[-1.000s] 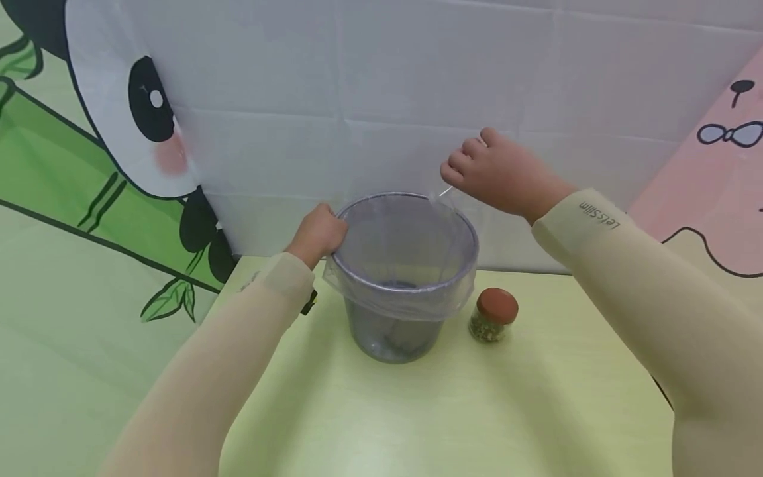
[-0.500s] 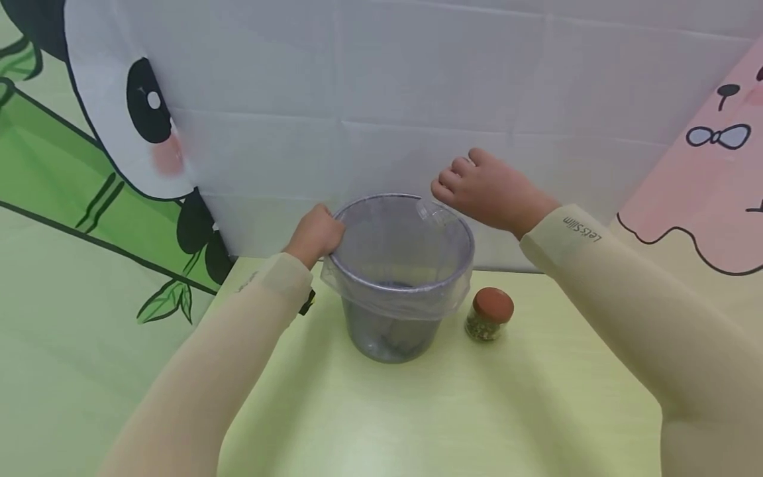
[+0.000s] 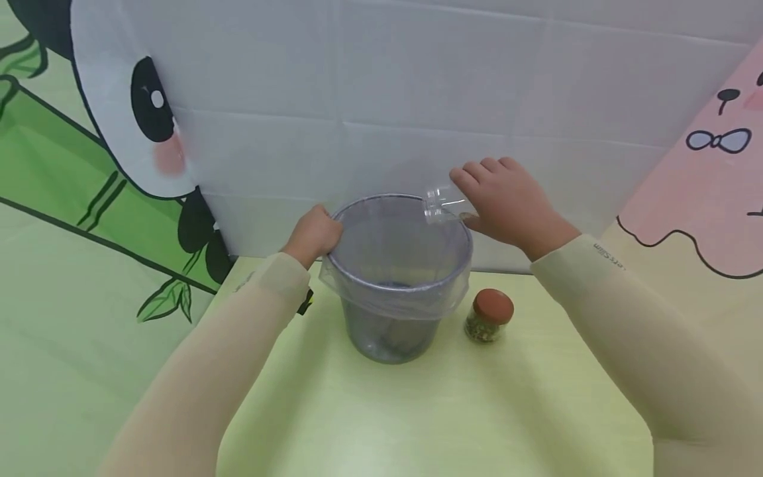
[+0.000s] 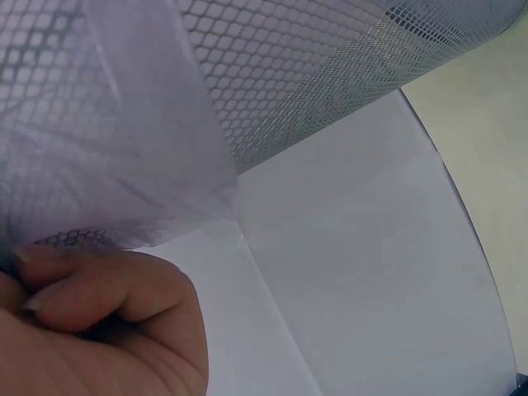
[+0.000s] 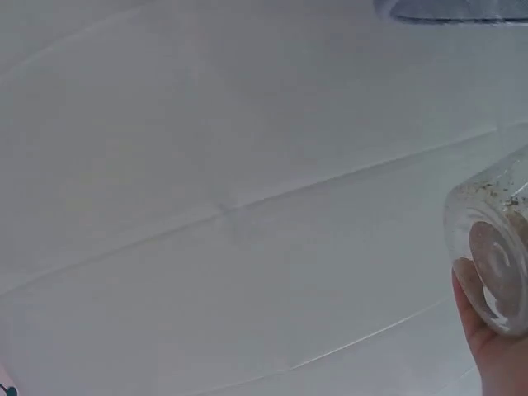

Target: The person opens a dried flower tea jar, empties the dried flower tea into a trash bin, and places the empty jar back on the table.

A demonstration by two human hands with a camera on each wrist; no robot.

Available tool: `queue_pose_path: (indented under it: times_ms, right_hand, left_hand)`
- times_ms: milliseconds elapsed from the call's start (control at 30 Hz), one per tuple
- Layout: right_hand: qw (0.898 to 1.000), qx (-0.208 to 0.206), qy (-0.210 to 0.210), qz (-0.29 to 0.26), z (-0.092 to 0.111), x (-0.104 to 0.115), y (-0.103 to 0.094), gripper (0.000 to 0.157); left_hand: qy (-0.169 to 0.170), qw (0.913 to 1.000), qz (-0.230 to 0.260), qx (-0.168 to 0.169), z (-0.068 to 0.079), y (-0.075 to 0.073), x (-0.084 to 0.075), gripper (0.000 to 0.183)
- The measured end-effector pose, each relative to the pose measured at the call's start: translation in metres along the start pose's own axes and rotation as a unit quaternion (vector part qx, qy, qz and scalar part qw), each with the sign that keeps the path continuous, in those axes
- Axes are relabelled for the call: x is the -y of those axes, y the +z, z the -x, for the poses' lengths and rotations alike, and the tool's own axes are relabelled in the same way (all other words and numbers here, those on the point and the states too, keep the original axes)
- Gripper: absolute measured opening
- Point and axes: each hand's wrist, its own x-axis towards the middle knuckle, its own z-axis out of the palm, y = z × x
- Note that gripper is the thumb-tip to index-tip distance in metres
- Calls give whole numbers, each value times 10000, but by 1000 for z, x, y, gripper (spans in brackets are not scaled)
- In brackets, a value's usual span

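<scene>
A grey mesh waste bin (image 3: pixel 387 336), lined with a clear plastic bag (image 3: pixel 411 303) folded over its rim, stands upright on the table. My left hand (image 3: pixel 314 235) grips its left rim; in the left wrist view the curled fingers (image 4: pixel 124 289) are at the bag's edge. Above the bin's right rim, my right hand (image 3: pixel 509 209) holds a clear jar (image 3: pixel 440 207) tipped on its side, mouth toward the bin. Small brown bits cling inside the jar (image 5: pixel 462 210) near its base in the right wrist view. I cannot see into the bin's bottom clearly.
A small jar (image 3: pixel 490 321) with a reddish-orange lid and greenish-brown contents stands right of the bin on the pale yellow table (image 3: pixel 381 417). A white cloth backdrop (image 3: pixel 274 86) hangs close behind. A small black-and-yellow object (image 3: pixel 305 302) shows beside the left sleeve.
My right hand has lowered and turned, and its fingers have straightened somewhat. More of the clear jar now shows over the bin's rim. My left hand keeps its grip on the rim.
</scene>
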Motion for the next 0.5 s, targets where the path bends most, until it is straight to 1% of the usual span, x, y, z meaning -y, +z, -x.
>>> queue_pose_path:
  times_ms: [133, 233, 333, 400, 500]
  right_hand:
    - [9960, -101, 613, -636, 12, 1, -4, 71]
    - [9879, -212, 1098, -1075, 22, 2, -3, 73]
    - [9731, -408, 1661, -1543, 34, 5, 0, 73]
    - [9605, -595, 2006, -1833, 43, 7, 4, 72]
    - [9401, -953, 2388, -2237, 56, 14, 14, 69]
  left_hand:
    - [29, 10000, 43, 37, -1, 0, -2, 32]
    - [76, 10000, 62, -6, 0, 0, -3, 27]
    - [146, 9999, 65, -37, 0, -1, -2, 24]
    - [150, 9998, 80, -44, 0, -1, 0, 22]
    - [103, 9999, 111, -30, -1, -1, 2, 23]
